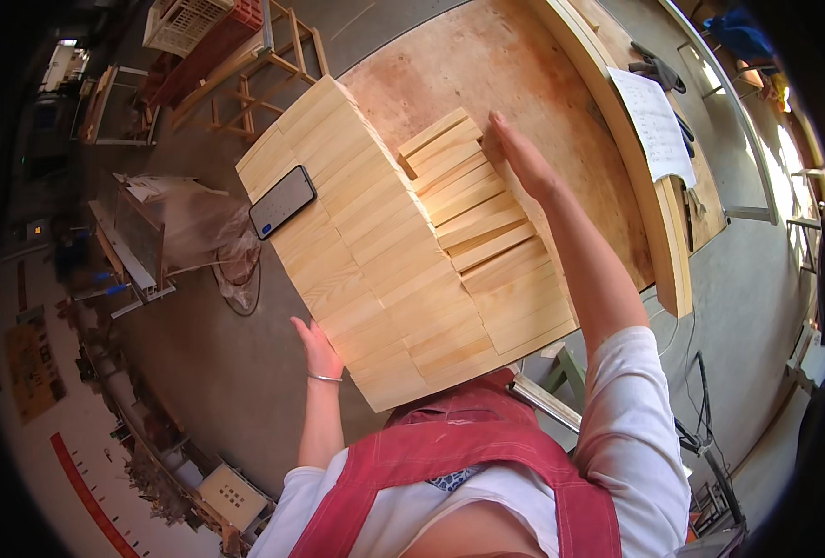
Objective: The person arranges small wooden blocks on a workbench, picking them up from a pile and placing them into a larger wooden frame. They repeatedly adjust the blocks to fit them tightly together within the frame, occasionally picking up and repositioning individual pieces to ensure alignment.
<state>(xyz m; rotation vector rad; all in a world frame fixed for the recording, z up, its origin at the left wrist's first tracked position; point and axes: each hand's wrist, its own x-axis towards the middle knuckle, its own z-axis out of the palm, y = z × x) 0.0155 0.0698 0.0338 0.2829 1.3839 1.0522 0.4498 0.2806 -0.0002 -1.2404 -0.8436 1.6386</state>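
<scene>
Pale wooden blocks lie in close rows before me, forming a wide, mostly even surface. On the right side a lower row of loose blocks shows, some tilted with gaps between them. My left hand rests against the near left edge of the blocks, thumb held out and fingers partly hidden by the wood. Stretched along the right side of the loose blocks, my right hand is flat and on edge, close to their far ends. A smartphone lies on the left part of the blocks.
Right of the blocks the brown tabletop is bordered by a thick wooden beam. A written sheet and dark gloves lie beyond it. Clear plastic sheeting is at the left; crates stand at far left.
</scene>
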